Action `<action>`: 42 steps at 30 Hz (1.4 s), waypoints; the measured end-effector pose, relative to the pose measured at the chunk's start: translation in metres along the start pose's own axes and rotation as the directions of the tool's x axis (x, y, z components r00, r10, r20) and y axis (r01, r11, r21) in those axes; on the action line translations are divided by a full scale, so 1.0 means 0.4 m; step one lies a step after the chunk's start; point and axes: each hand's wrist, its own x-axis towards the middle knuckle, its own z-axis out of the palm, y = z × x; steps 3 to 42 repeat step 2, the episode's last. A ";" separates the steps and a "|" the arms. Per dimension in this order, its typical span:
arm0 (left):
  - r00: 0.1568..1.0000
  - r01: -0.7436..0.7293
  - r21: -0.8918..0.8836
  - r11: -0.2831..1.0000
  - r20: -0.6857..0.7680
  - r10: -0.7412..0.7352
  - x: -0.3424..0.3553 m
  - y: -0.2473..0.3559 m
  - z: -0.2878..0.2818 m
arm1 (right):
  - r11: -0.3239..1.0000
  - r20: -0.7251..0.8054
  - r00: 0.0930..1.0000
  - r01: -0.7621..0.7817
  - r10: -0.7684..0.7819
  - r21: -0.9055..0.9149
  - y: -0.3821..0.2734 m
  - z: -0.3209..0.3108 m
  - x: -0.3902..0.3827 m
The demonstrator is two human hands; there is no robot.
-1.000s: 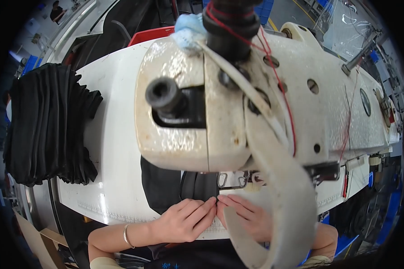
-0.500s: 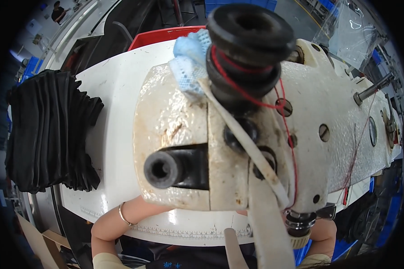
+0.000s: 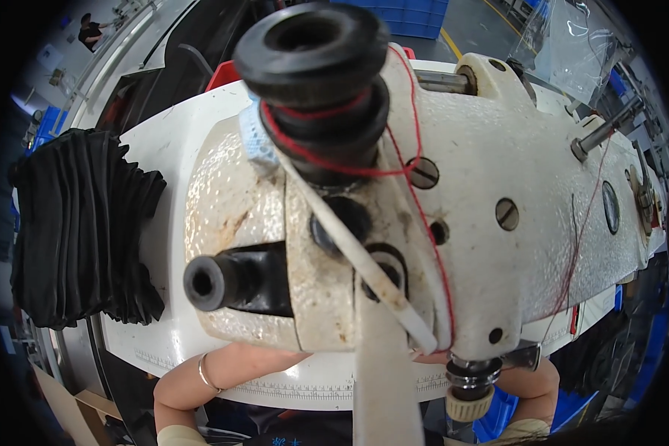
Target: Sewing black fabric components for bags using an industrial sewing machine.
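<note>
The cream-coloured head of a sewing machine (image 3: 490, 141) fills the middle of the view and covers both my hands. My left forearm (image 3: 264, 360), with a bangle (image 3: 207, 374) near it, reaches under the machine head from the lower left. On the other side, my right forearm (image 3: 537, 390) bends in behind a tension knob (image 3: 468, 405). What either hand holds or touches is hidden. Red thread (image 3: 440, 275) runs from a black round post (image 3: 323, 123) down the machine's front. A pale blue cloth (image 3: 255, 137) is tucked behind that post.
A thick stack of folded black fabric pieces (image 3: 82, 230) stands on the left of the white table (image 3: 152, 134). A printed ruler strip (image 3: 282, 388) runs along the table's near edge. Beyond are a red bin (image 3: 223, 75), a blue crate (image 3: 405, 18) and a distant person (image 3: 89, 32).
The machine head sits further left in the view, and more of the pale blue cloth is covered by the black post. My forearms stay nearly in place; my hands remain hidden.
</note>
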 end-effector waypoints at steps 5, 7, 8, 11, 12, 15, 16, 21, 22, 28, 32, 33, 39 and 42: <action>0.996 0.024 -0.079 0.997 -0.080 -0.030 0.034 0.002 -0.007 | 1.000 0.010 1.000 0.004 -0.004 -0.003 0.002 0.010 -0.006; 0.996 0.024 -0.079 0.997 -0.080 -0.030 0.034 0.002 -0.007 | 1.000 0.010 1.000 0.004 -0.004 -0.003 0.002 0.010 -0.006; 0.996 0.024 -0.079 0.997 -0.080 -0.030 0.034 0.002 -0.007 | 1.000 0.010 1.000 0.004 -0.004 -0.003 0.002 0.010 -0.006; 0.996 0.024 -0.079 0.997 -0.080 -0.030 0.034 0.002 -0.007 | 1.000 0.010 1.000 0.004 -0.004 -0.003 0.002 0.010 -0.006; 0.996 0.024 -0.079 0.997 -0.080 -0.030 0.034 0.002 -0.007 | 1.000 0.010 1.000 0.004 -0.004 -0.003 0.002 0.010 -0.006; 0.996 0.024 -0.079 0.997 -0.080 -0.030 0.034 0.002 -0.007 | 1.000 0.010 1.000 0.004 -0.004 -0.003 0.002 0.010 -0.006; 0.996 0.024 -0.079 0.997 -0.080 -0.030 0.034 0.002 -0.007 | 1.000 0.010 1.000 0.004 -0.004 -0.003 0.002 0.010 -0.006; 0.996 0.024 -0.079 0.997 -0.080 -0.030 0.034 0.002 -0.007 | 1.000 0.010 1.000 0.004 -0.004 -0.003 0.002 0.010 -0.006; 0.996 0.024 -0.079 0.997 -0.080 -0.030 0.034 0.002 -0.007 | 1.000 0.010 1.000 0.004 -0.004 -0.003 0.002 0.010 -0.006; 0.996 0.024 -0.079 0.997 -0.080 -0.030 0.034 0.002 -0.007 | 1.000 0.010 1.000 0.004 -0.004 -0.003 0.002 0.010 -0.006; 0.996 0.024 -0.079 0.997 -0.080 -0.030 0.034 0.002 -0.007 | 1.000 0.010 1.000 0.004 -0.004 -0.003 0.002 0.010 -0.006; 0.996 0.024 -0.079 0.997 -0.080 -0.030 0.034 0.002 -0.007 | 1.000 0.010 1.000 0.004 -0.004 -0.003 0.002 0.010 -0.006; 0.996 0.024 -0.079 0.997 -0.080 -0.030 0.034 0.002 -0.007 | 1.000 0.010 1.000 0.004 -0.004 -0.003 0.002 0.010 -0.006; 0.996 0.024 -0.079 0.997 -0.080 -0.030 0.034 0.002 -0.007 | 1.000 0.010 1.000 0.004 -0.004 -0.003 0.002 0.010 -0.006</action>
